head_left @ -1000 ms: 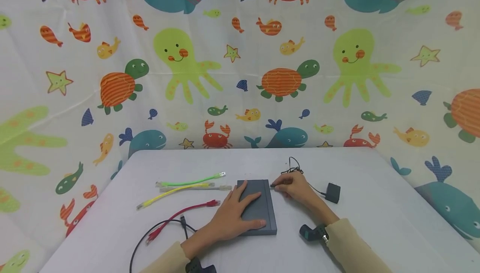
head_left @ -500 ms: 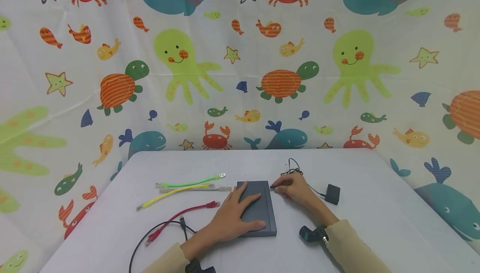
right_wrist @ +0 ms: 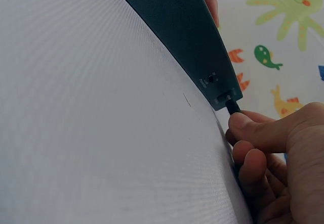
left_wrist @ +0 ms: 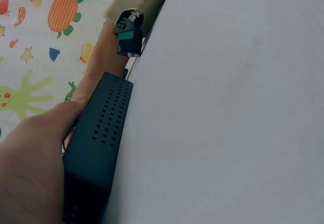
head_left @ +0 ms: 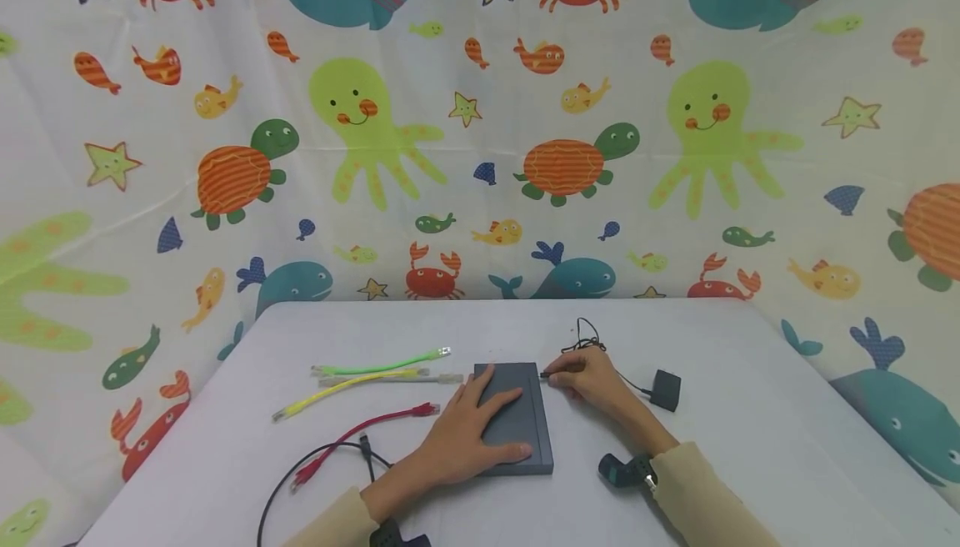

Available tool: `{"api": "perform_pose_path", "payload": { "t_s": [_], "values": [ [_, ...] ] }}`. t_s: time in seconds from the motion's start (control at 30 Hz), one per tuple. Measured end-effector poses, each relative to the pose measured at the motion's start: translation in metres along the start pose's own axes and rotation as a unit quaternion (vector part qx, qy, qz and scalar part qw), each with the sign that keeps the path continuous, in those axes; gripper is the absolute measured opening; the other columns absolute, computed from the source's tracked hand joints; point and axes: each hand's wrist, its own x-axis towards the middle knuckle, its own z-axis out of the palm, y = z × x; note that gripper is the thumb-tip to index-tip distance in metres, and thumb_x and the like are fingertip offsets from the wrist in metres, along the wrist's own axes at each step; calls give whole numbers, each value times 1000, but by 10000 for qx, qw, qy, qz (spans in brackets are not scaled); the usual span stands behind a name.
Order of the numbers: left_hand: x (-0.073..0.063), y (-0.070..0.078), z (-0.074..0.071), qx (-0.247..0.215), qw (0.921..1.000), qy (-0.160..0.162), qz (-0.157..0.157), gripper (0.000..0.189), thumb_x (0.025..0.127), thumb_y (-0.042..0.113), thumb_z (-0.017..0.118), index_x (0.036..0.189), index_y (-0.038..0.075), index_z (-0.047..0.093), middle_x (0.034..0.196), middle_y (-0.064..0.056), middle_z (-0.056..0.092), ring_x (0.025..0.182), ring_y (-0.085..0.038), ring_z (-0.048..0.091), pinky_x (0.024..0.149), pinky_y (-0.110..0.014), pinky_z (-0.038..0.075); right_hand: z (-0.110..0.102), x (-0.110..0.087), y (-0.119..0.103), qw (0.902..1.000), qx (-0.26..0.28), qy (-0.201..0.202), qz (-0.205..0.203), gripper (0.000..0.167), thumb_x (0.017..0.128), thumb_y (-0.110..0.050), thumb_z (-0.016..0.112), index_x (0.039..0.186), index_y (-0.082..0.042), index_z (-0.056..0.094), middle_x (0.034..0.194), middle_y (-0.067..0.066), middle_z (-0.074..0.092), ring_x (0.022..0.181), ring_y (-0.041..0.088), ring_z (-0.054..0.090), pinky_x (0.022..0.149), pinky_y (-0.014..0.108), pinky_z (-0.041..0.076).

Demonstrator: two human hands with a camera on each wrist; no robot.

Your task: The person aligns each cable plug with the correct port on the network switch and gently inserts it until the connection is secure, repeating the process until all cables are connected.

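A flat dark grey box [head_left: 537, 414] with vent holes along one side lies on the white table. My left hand [head_left: 468, 439] rests on its top with fingers spread, thumb toward the near right corner. At the far end of the box's right side, my right hand [head_left: 588, 376] pinches a small black cable plug [right_wrist: 232, 105] between thumb and fingers. In the right wrist view the plug's tip meets a port near the box's corner; how deep it sits I cannot tell. A thin black cord [head_left: 583, 340] lies bunched behind the right hand, and another stretch runs to a black power adapter [head_left: 665, 388].
Left of the box lie a green cable [head_left: 382, 365], a yellow cable [head_left: 348, 384], a grey cable [head_left: 442, 378] and a red cable [head_left: 360, 429]. A black cable [head_left: 288, 480] curves near the left forearm. A sea-animal print curtain [head_left: 480, 130] hangs behind the table [head_left: 750, 397].
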Motion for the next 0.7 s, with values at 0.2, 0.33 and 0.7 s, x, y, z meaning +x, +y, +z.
{"api": "perform_pose_path", "payload": {
  "t_s": [0.2,0.33,0.7],
  "values": [
    [1,0,1,9,10000,-55,69,75,76,83,48,143,53,31,164,2,8,149,-42,9,107,-72,23,-1,-2,1,10000,-31,43,28,12,81,-11,75,92,-13,76,76,5,69,51,10,51,48,23,44],
    [1,0,1,-14,9999,-30,100,75,77,82,48,143,52,32,164,1,9,149,-43,10,107,-72,23,-2,-2,2,10000,10,31,-71,11,81,-10,74,92,-12,76,78,7,69,50,9,50,47,23,44],
    [0,-1,0,-9,10000,38,75,76,76,83,48,144,52,32,164,1,9,149,-43,9,106,-72,23,0,1,0,10000,-47,3,-35,11,81,-13,74,92,-14,76,74,5,68,50,10,51,47,24,44]
  ]
}}
